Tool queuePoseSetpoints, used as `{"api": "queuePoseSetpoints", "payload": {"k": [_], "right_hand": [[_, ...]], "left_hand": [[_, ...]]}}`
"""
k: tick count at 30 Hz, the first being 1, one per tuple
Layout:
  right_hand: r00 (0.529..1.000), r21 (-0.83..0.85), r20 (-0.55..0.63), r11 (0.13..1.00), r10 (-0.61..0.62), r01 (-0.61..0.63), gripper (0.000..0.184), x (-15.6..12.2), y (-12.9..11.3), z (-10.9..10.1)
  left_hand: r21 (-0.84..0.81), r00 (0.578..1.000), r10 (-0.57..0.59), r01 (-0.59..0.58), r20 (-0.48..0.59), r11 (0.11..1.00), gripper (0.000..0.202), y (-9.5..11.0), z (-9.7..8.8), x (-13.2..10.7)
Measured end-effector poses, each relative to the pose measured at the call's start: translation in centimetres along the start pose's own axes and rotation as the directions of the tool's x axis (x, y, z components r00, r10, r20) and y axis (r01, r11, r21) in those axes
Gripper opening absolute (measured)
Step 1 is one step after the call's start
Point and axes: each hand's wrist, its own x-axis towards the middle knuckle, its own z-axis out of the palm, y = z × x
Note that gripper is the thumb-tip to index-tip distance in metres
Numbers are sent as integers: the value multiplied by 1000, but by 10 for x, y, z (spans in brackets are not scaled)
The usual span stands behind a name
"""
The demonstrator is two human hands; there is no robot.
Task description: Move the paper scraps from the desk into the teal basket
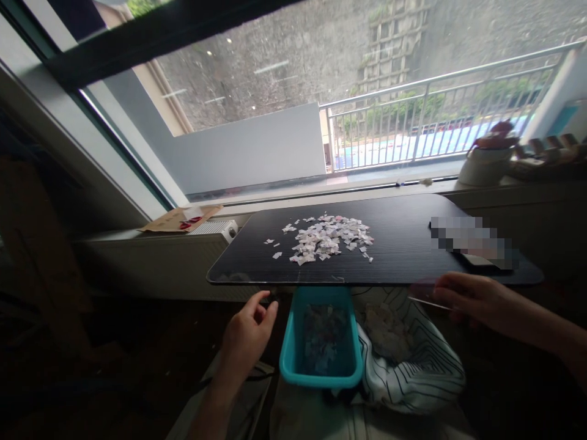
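A loose heap of small white paper scraps lies on the dark tabletop. Below the table's near edge, a teal plastic bin holds more paper scraps. Left of the bin, my left hand hangs in the air with thumb and forefinger apart and nothing seen between them. On the other side, my right hand grips a thin, flat, see-through reddish piece with a bright lower edge; its exact kind is unclear. That hand is just under the table's front right edge.
A blurred-out object lies at the table's right. Beside the bin sits a striped cloth bag with pale contents. On the left sill are brown cardboard and red-handled scissors, next to a radiator. A pot stands by the window.
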Motion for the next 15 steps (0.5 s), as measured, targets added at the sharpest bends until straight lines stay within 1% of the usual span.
{"api": "queuePoseSetpoints", "payload": {"k": [2, 4, 5, 8, 10, 13, 15], "right_hand": [[1000, 53, 25, 999, -2, 1, 30, 11, -11, -6], [995, 8, -61, 997, -82, 83, 29, 28, -23, -7], [986, -14, -93, 991, -137, 136, 28, 39, -27, -6], [956, -63, -152, 968, -251, 244, 28, 70, -33, 3], [946, -82, -164, 960, -279, 269, 29, 85, -30, 9], [947, -84, -133, 955, -294, 284, 30, 93, -23, 17], [950, -76, -104, 954, -296, 289, 31, 92, -20, 19]], "left_hand": [[1, 979, 70, -71, -192, 997, 38, 3, -9, 23], [32, 944, 106, -101, -312, 994, 33, 6, -12, 56], [50, 935, 90, -77, -342, 996, 31, 7, -11, 73], [49, 945, 45, -31, -325, 998, 26, 7, 4, 119], [49, 959, 17, -4, -283, 999, 23, 5, 18, 136], [49, 972, -34, 46, -232, 998, 21, 1, 35, 145], [51, 975, -69, 81, -212, 995, 22, 0, 40, 146]]}}
